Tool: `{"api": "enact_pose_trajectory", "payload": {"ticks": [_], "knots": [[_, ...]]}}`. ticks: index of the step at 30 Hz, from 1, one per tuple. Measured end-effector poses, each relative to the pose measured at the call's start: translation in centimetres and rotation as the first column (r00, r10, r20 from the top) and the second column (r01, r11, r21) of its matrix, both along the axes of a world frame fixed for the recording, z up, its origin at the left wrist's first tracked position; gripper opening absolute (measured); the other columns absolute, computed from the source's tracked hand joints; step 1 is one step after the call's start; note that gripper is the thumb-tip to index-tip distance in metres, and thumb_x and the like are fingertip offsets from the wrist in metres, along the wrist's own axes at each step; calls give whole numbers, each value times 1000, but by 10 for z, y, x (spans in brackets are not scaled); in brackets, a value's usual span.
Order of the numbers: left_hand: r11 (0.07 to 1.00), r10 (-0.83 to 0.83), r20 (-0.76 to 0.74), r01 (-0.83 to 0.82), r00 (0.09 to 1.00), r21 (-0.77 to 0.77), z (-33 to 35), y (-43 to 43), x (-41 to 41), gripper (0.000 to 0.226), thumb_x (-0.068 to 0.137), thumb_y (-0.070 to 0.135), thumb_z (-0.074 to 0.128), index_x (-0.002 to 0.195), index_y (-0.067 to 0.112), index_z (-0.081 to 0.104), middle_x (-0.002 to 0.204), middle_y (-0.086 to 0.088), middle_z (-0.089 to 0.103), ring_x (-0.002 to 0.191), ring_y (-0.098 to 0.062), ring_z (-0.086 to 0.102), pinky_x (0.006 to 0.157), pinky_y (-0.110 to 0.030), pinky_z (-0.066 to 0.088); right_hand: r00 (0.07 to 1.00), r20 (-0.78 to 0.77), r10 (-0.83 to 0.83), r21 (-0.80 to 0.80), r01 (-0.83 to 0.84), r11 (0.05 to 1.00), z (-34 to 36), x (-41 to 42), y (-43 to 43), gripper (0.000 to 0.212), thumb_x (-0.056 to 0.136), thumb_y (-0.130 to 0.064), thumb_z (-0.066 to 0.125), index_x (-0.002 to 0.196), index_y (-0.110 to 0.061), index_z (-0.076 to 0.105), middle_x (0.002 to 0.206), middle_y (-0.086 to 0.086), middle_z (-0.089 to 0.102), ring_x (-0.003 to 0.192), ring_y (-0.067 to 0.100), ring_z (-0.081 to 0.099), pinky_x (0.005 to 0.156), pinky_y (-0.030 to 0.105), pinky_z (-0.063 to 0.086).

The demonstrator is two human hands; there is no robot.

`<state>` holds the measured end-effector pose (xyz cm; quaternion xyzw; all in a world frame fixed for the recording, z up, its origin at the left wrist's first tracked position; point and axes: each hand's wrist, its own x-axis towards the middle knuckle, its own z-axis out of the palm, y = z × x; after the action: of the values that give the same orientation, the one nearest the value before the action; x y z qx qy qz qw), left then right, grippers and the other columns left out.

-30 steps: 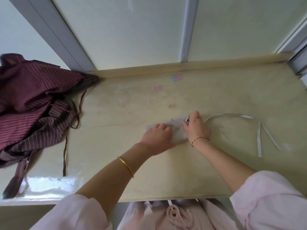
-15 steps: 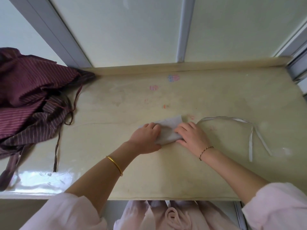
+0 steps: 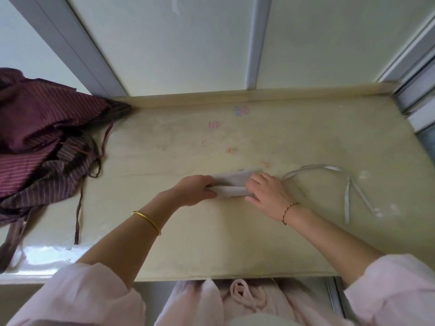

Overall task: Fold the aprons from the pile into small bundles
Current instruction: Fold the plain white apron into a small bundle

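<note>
Grey apron (image 3: 231,187), nearly bundled, is gripped by left hand (image 3: 195,190) and right hand (image 3: 268,196); ties (image 3: 348,184) loose, maroon pile (image 3: 42,137) unfolded at worktop's (image 3: 235,243) left edge.

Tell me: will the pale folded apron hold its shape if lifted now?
Probably not: the pale apron, thin soft cloth held by left hand and right hand, would likely sag open. Its loose ties would probably trail behind.
</note>
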<state>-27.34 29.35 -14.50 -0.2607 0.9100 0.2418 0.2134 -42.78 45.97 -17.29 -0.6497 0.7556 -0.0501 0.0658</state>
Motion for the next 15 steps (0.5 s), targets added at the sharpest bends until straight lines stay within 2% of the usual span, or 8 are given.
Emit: {"api": "enact_pose_trajectory", "payload": {"ticks": [3,6,7,10,15], "knots": [[993,51,-26,-48,998,111,1,-9,-1,17,94,30,54,101,13,55,94,-3,56,87,-23,52,65,-28,33,988,116,-98,90,88,992,4,-8,-10,20,92,-25,53,103,-9,61,107,9,60,101,29,54,84,35,41],[962,165,-62,-147,984,229,2,-16,-5,11,95,25,51,95,14,50,89,-2,52,80,-19,48,57,-25,34,952,218,-214,161,181,970,5,-12,-25,26,95,-24,49,115,-8,54,115,12,60,109,29,51,99,36,31],[955,190,-63,-169,980,242,1,-17,-6,11,96,25,50,98,14,49,90,-2,52,81,-19,48,57,-25,35,937,248,-244,162,208,965,6,-12,-29,26,95,-22,50,115,-6,54,113,14,61,107,30,52,100,35,29],[956,210,-67,-191,975,222,-2,-19,-10,21,96,24,47,111,9,49,99,-6,54,84,-20,49,64,-28,35,889,316,-332,178,288,941,7,-13,-35,26,93,-18,52,112,-1,53,108,19,62,103,32,55,88,30,29],[963,218,-26,-211,976,169,-7,-23,-22,31,94,25,51,117,6,45,117,-13,43,93,-29,53,70,-30,43,848,326,-418,210,366,906,4,-13,-44,33,91,-24,55,120,-8,50,118,13,51,106,31,52,82,32,37]]}}
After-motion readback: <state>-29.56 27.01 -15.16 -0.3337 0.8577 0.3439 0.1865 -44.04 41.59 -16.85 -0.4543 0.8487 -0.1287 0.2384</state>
